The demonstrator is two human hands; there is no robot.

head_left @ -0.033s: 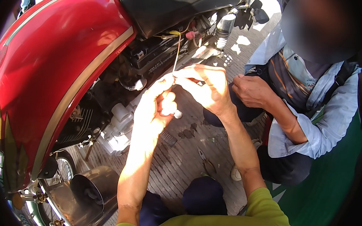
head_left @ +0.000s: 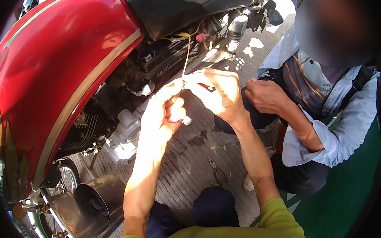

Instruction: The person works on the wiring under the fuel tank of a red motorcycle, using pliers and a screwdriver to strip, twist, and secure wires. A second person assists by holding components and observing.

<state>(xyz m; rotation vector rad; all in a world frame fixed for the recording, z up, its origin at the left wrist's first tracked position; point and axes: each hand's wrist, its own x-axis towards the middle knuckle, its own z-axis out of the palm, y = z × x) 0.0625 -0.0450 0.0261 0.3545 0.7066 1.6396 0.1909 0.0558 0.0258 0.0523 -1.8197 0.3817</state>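
Observation:
A thin pale wire [head_left: 186,54] hangs down from a yellow connector [head_left: 184,34] beside a pink fitting [head_left: 201,37] below the motorbike's black seat [head_left: 193,2]. My left hand [head_left: 164,109] pinches the wire's lower end with thumb and forefinger, the other fingers curled. My right hand [head_left: 215,92] is closed on the same wire, its fingertips meeting those of my left; the exact tip is hidden by them. Both hands are in bright sun, in front of the dark engine parts [head_left: 157,60] and pale metal engine casing [head_left: 122,142].
A red fuel tank [head_left: 54,61] fills the upper left, above a curved metal guard [head_left: 66,211]. On the grooved pavement [head_left: 168,185] lie pliers [head_left: 219,173]. A person crouches at right, their hand [head_left: 267,95] near my right hand, beside a green surface [head_left: 345,197].

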